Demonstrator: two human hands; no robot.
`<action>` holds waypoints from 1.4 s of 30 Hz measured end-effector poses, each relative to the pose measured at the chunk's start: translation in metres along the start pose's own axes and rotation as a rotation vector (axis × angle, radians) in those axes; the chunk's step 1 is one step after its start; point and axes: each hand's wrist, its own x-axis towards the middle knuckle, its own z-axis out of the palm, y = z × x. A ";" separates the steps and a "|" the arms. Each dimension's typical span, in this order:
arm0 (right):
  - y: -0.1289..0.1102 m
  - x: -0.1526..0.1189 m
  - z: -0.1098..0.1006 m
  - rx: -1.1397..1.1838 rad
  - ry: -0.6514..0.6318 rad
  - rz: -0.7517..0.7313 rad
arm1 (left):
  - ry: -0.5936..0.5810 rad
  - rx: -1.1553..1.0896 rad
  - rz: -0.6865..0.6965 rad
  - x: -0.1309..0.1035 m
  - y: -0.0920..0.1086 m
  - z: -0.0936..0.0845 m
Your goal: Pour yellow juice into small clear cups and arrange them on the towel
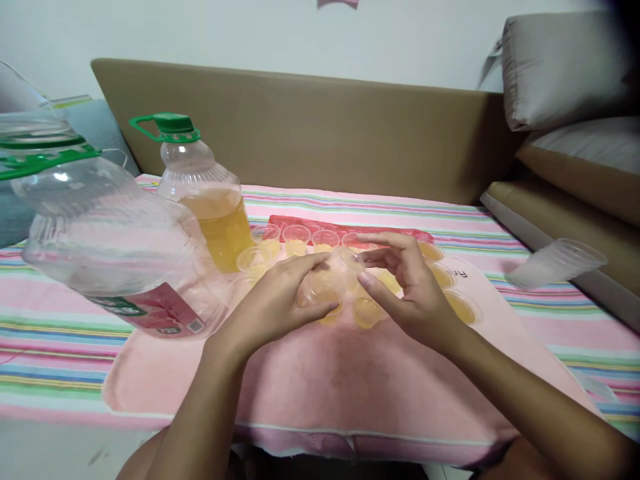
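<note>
A clear plastic cup [327, 285] lies tilted between my hands, its small base toward the upper right. My left hand [283, 293] has its fingers along the cup's far side and its thumb at the near side. On the other side, my right hand [411, 290] is curved with fingers and thumb apart. Its fingertips are close to the cup's base; whether they touch I cannot tell. Beneath and behind the hands stand several clear cups of yellow drink, among them a front cup [369, 312] and a right-hand cup [460, 307]. My hands hide part of the group.
The cups stand on a pink mat [350, 393] over a striped cloth [30, 360]. At left are a large, nearly colourless bottle [115, 233] and a green-capped bottle [215, 223] with yellow drink. Stacked empty cups [557, 262] lie at right. Red plastic [305, 225] lies behind.
</note>
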 end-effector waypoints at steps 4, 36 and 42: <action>-0.003 0.001 -0.003 -0.048 -0.006 -0.021 | -0.017 0.003 -0.014 0.000 0.000 0.000; 0.000 -0.002 -0.008 -0.158 -0.027 -0.086 | 0.000 0.007 0.023 -0.001 -0.001 -0.002; 0.001 -0.002 -0.010 -0.156 -0.043 -0.079 | -0.010 0.024 0.018 -0.001 0.000 -0.003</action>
